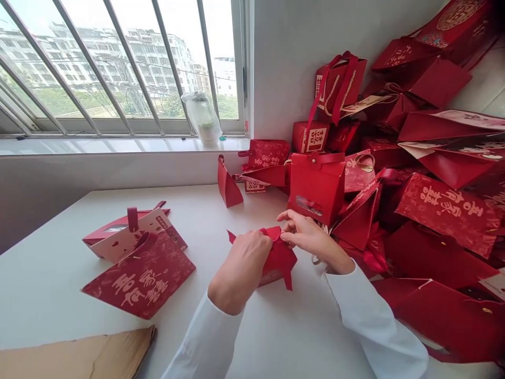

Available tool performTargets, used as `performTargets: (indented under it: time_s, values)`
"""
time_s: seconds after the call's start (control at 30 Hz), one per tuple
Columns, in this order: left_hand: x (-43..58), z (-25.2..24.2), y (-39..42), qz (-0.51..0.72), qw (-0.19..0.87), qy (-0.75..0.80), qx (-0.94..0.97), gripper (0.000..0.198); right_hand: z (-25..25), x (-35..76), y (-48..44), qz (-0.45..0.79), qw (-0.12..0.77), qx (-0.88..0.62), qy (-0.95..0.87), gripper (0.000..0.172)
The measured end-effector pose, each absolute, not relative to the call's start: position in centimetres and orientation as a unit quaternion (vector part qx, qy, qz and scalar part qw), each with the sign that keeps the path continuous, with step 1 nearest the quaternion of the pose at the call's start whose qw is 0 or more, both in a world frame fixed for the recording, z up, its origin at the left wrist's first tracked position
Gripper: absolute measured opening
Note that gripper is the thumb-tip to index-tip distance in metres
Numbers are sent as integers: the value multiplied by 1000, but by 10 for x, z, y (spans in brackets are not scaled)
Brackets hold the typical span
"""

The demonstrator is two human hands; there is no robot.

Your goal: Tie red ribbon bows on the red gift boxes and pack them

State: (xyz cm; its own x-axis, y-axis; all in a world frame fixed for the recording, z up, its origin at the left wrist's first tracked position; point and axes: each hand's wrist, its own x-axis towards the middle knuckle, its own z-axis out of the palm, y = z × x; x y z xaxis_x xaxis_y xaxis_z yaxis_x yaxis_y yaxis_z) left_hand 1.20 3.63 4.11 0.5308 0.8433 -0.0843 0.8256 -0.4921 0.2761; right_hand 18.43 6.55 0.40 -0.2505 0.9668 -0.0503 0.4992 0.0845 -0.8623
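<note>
A small red gift box (273,261) sits on the white table in front of me, with a red ribbon (288,279) on its top. One ribbon end hangs down the box's right side and another sticks out at the upper left. My left hand (245,263) is closed at the top of the box, its fingertips mostly hidden behind the knuckles, and appears to grip the ribbon. From the right, my right hand (310,238) pinches the ribbon between thumb and finger at the box's top, its other fingers bent. Whether the ribbon is knotted cannot be made out.
A large heap of red gift boxes (450,208) fills the right side. An upright red box (317,184) stands just behind my right hand. Several boxes (142,279) lie at left. Cardboard (79,358) occupies the near left corner; a bagged cup (207,126) stands on the windowsill.
</note>
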Motion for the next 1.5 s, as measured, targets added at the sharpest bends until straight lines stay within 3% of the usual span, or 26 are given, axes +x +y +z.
performTargets:
  time_s: [0.2,0.5,0.6,0.73,0.93,1.07,1.2,1.37,1.5]
  values:
    - [-9,53,35,36,222,455,862,27,5,184,65,412,290,-537,-677,30]
    - [-4,40,59,86,169,533,825,37,10,182,63,438,277,-546,-658,29]
    - [10,36,56,79,173,539,820,29,8,183,64,434,273,-545,-664,31]
    - [19,33,54,41,121,530,838,20,2,186,67,452,285,-522,-664,34]
    - [16,24,59,61,-48,396,915,28,4,190,70,493,293,-509,-642,31]
    - [19,17,61,89,-93,333,934,32,3,194,72,517,317,-489,-627,30]
    - [16,21,54,64,-30,341,937,40,-3,194,75,533,321,-481,-618,32]
    - [-10,45,46,7,201,368,908,18,-4,190,76,525,318,-482,-626,32]
    - [-18,49,53,141,211,406,878,20,3,192,71,541,306,-472,-625,36]
